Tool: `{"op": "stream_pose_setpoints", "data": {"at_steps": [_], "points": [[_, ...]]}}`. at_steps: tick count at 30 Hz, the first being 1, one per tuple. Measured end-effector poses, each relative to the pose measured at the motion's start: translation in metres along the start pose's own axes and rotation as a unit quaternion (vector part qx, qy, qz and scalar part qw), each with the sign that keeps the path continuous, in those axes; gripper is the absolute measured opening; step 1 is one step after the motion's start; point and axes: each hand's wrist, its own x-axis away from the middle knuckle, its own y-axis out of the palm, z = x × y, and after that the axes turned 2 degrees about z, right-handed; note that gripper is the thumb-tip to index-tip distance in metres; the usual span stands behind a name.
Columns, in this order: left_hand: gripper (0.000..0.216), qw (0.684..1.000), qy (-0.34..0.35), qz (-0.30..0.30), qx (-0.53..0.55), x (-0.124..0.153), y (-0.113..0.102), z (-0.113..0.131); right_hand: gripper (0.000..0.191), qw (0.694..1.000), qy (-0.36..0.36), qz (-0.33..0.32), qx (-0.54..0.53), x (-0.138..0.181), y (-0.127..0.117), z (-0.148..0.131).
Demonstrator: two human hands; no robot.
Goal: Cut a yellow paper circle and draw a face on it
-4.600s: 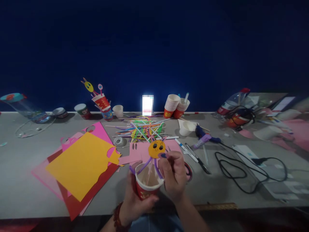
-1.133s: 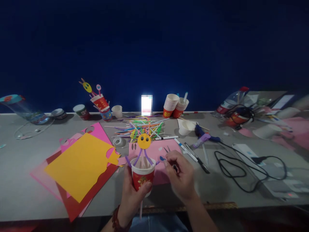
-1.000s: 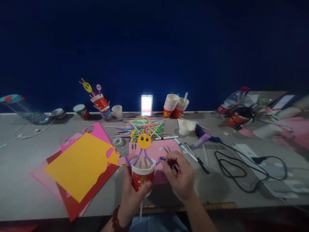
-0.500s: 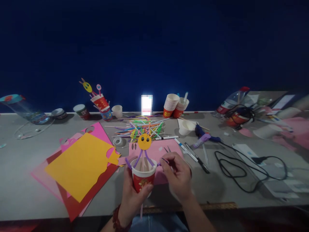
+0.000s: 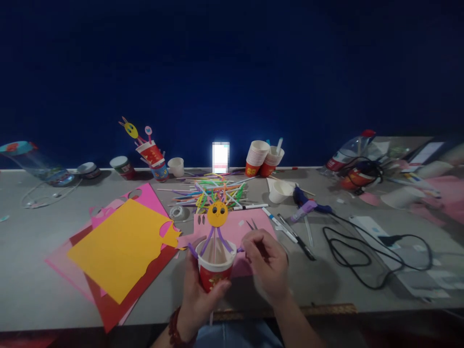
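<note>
My left hand (image 5: 198, 295) is wrapped round a red paper cup (image 5: 214, 279) with a white rim, held upright above the table's front edge. Out of the cup rises a round yellow paper face (image 5: 217, 214) with stuck-on eyes and pinkish feelers. Purple pipe cleaners (image 5: 204, 245) run down from the face into the cup, and one purple end sticks out past the rim on each side. My right hand (image 5: 266, 261) has its thumb and forefinger pinched on the purple end at the cup's right. A thin pale stick shows below the cup.
Yellow, pink and red paper sheets (image 5: 119, 246) lie to the left. Behind the cup is a heap of coloured pipe cleaners (image 5: 184, 194). Markers (image 5: 284, 227), a glue gun (image 5: 300, 197) and its black cord (image 5: 348, 263) lie right. Stacked cups (image 5: 256, 157) stand at the back.
The face and the cup's rim have dipped slightly towards me. My right fingers have closed in on the purple pipe cleaner end, and the dark tip above them no longer shows.
</note>
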Motion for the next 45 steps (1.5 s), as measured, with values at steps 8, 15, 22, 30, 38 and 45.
{"op": "stream_pose_setpoints", "data": {"at_steps": [8,15,22,30,38,45], "points": [[0.081,1.000,-0.010,-0.007,0.010,0.002,-0.002,-0.006,0.019,1.000,0.008,-0.007,-0.014,0.000,-0.001,-0.002],[0.084,0.999,-0.018,0.001,0.039,0.005,-0.002,-0.006,0.026,0.994,0.060,-0.014,-0.093,0.007,-0.003,0.003],[0.092,0.992,-0.002,-0.054,0.115,0.007,0.001,0.000,0.030,0.955,0.207,-0.141,-0.158,-0.024,-0.009,0.005],[0.080,0.988,0.008,-0.089,0.125,0.005,0.001,0.001,0.030,0.948,0.198,-0.222,-0.110,-0.039,-0.006,-0.003],[0.085,0.988,-0.010,-0.098,0.123,0.008,0.000,-0.002,0.017,0.919,0.161,-0.328,-0.150,-0.052,-0.016,-0.017],[0.088,0.989,-0.011,-0.088,0.119,0.004,0.000,-0.003,0.020,0.926,0.019,-0.373,-0.062,-0.063,-0.025,-0.029]]}}
